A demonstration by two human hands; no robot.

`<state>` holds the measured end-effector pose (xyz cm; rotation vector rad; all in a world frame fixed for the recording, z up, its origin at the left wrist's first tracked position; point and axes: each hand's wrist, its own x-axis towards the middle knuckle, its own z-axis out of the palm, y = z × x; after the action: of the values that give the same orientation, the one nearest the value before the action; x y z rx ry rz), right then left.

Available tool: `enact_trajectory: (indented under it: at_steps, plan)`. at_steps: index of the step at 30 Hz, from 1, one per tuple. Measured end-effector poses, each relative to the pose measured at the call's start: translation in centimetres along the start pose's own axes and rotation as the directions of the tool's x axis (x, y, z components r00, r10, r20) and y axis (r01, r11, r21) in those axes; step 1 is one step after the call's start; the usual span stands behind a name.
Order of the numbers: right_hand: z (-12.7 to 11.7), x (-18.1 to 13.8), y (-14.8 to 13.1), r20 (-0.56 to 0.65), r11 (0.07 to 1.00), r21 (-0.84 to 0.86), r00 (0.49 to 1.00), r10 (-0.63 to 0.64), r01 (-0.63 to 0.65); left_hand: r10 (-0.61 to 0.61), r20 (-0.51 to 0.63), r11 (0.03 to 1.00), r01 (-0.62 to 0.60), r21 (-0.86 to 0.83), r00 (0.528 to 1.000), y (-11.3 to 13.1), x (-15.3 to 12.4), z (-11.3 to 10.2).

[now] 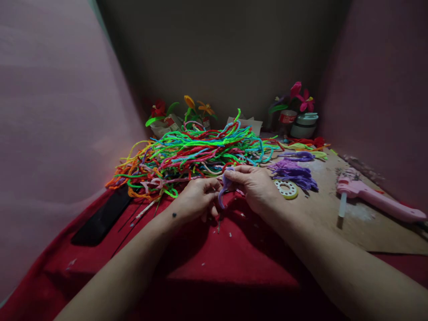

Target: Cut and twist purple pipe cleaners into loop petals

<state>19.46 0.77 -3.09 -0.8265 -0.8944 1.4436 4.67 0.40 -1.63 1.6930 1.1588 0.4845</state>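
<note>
My right hand (259,187) is closed, pinching the upper part of a light purple pipe cleaner (222,199) between thumb and fingertips. The fuzzy strip is bent and its lower end curves down between my hands. My left hand (199,196) has its fingers curled in against the left side of the same strip; its fingertips are partly hidden. Both hands are above the red cloth (234,258), just in front of a big heap of multicoloured pipe cleaners (207,149).
Right of my hands lie a yellow-rimmed tape roll (286,189), purple pipe cleaner pieces (294,174) and a pink glue gun (377,196) on a brown board (329,214). A black phone-like slab (102,218) lies left. Fuzzy flowers (306,100) stand in small containers behind.
</note>
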Motion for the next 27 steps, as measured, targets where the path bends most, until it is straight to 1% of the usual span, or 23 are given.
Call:
enact_trajectory:
  at_steps: [4,5,7,9,11,13,15,17,18,20,22,25,27]
  plan:
    - [0.2,-0.2,-0.2,-0.026,0.999,-0.037,1.000,-0.013,0.012,0.005,-0.012,0.998,-0.004,0.068,1.000,0.0,-0.1,-0.3]
    - [0.2,-0.3,-0.3,-0.034,0.999,-0.040,0.999,-0.018,0.017,0.031,-0.022,0.995,-0.028,0.099,0.999,-0.1,0.0,-0.5]
    - [0.3,-0.4,-0.3,-0.048,0.999,-0.040,0.998,-0.027,0.025,0.118,-0.048,0.976,-0.107,0.188,0.992,-0.2,0.1,-0.8]
    - [0.3,-0.3,-0.4,-0.063,0.999,-0.037,0.997,-0.036,0.033,0.234,-0.097,0.936,-0.197,0.290,0.967,-0.2,0.2,-1.0]
    - [0.2,-0.3,-0.3,-0.068,0.999,-0.036,0.997,-0.039,0.037,0.333,-0.173,0.901,-0.259,0.349,0.927,0.0,0.2,-1.1]
    - [0.1,-0.1,-0.2,-0.064,0.999,-0.033,0.997,-0.037,0.035,0.365,-0.239,0.910,-0.291,0.297,0.900,0.5,0.1,-0.9]
    - [0.1,-0.1,0.1,-0.032,0.999,-0.021,0.999,-0.025,0.024,0.305,-0.268,0.951,-0.275,0.142,0.914,1.0,-0.1,-0.5]
    - [0.1,0.0,0.5,0.011,1.000,0.001,1.000,-0.013,0.013,0.210,-0.269,0.975,-0.222,-0.015,0.940,1.4,-0.3,-0.1]
    - [0.1,0.0,0.6,0.029,1.000,0.011,1.000,-0.006,0.006,0.169,-0.263,0.979,-0.192,-0.066,0.950,1.5,-0.4,0.1]
    - [0.2,-0.1,0.9,0.057,1.000,0.020,0.998,0.008,-0.010,0.120,-0.253,0.979,-0.157,-0.133,0.960,1.5,-0.4,0.3]
    - [0.3,-0.3,1.0,0.098,1.000,0.009,0.995,0.004,-0.005,0.092,-0.262,0.968,-0.148,-0.202,0.961,1.2,-0.4,0.2]
    - [0.5,-0.5,1.0,0.178,0.998,-0.032,0.983,-0.043,0.050,0.074,-0.282,0.948,-0.155,-0.276,0.957,0.8,-0.4,-0.2]
    - [0.6,-0.7,0.9,0.169,0.992,-0.100,0.984,-0.053,0.071,0.058,-0.253,0.950,-0.131,-0.282,0.966,0.7,-0.5,-0.5]
